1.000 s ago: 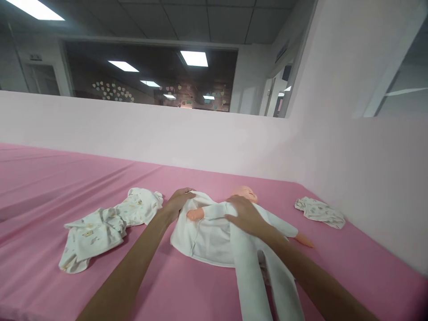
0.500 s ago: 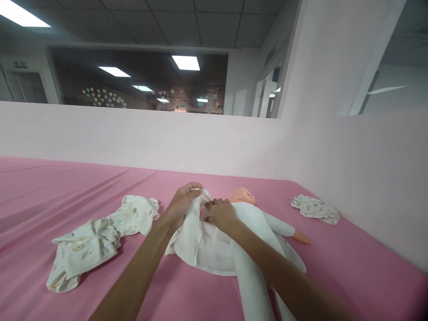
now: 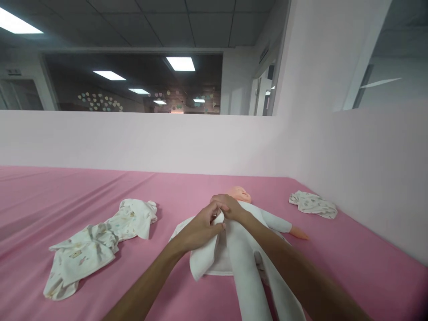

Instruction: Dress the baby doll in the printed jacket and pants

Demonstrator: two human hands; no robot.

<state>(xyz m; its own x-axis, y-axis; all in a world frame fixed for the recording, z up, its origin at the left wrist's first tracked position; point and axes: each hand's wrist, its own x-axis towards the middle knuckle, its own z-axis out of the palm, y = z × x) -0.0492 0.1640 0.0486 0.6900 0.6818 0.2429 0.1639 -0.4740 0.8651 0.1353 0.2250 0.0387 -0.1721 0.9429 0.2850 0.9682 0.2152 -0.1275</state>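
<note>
Along the near middle of a pink, cloth-covered surface (image 3: 194, 298), a soft, white-bodied doll with a smooth, peach-coloured head (image 3: 243, 238) is laid out; a plain white cloth garment (image 3: 203, 262) is spread under and to the left of its trunk. Near the trunk's left side, a fold of the garment is pinched by the left hand (image 3: 202, 229), its thumb closed toward curled fingers. Just beyond, the right hand (image 3: 230, 207) is bent over the doll's upper trunk, overlapped by the left fingertips; since its own fingertips are hidden, whether cloth is gripped cannot be told.

Hazards, as judged: the doll's arm on the left is concealed and could be bent or twisted if snagged in a fold; the trunk could be rolled or dragged askew if the garment were pulled hard; the fold could be lost if only a thin edge is held.

The doll's long axis is directed away from the viewer: the legs are cut off by the lower border, and the head is pointed toward the pale wall (image 3: 133, 142), with a slight leftward lean. Its visible arm is stretched rightward, across that axis. Farther right, a crumpled, white printed cloth (image 3: 312, 205) is set well apart.
</note>
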